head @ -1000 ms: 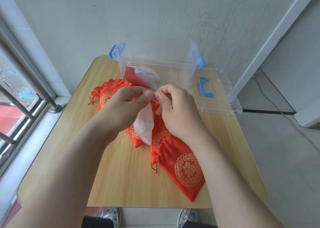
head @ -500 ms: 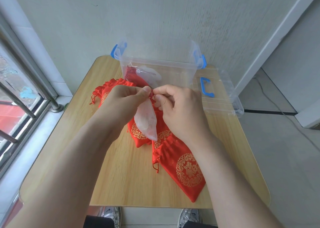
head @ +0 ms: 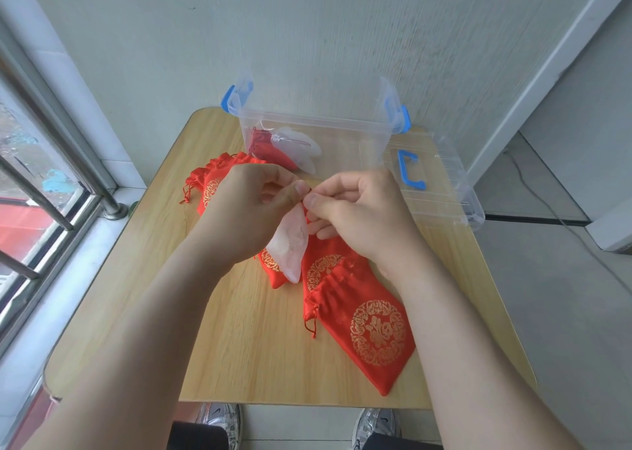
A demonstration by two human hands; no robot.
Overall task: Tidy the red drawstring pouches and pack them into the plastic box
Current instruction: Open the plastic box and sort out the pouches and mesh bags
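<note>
Nearest, on the person's side of the fingers, a red pouch (head: 372, 340) lies flat on the table (head: 239, 347). The left hand (head: 246, 217) and right hand (head: 362, 217) each pinch a thin red drawstring (head: 308, 192). A pale sachet (head: 290, 244) hangs beneath the fingers. Beyond them stands the plastic box (head: 318, 121), with a packed pouch (head: 270, 148) inside. An uneven pull could make the cord slip or snag.

Light wooden table (head: 239, 347): clear plastic box (head: 342, 135) at far edge, lid (head: 441, 189) touching its right side, red drawstring pouches (head: 372, 340) mid-table.
</note>
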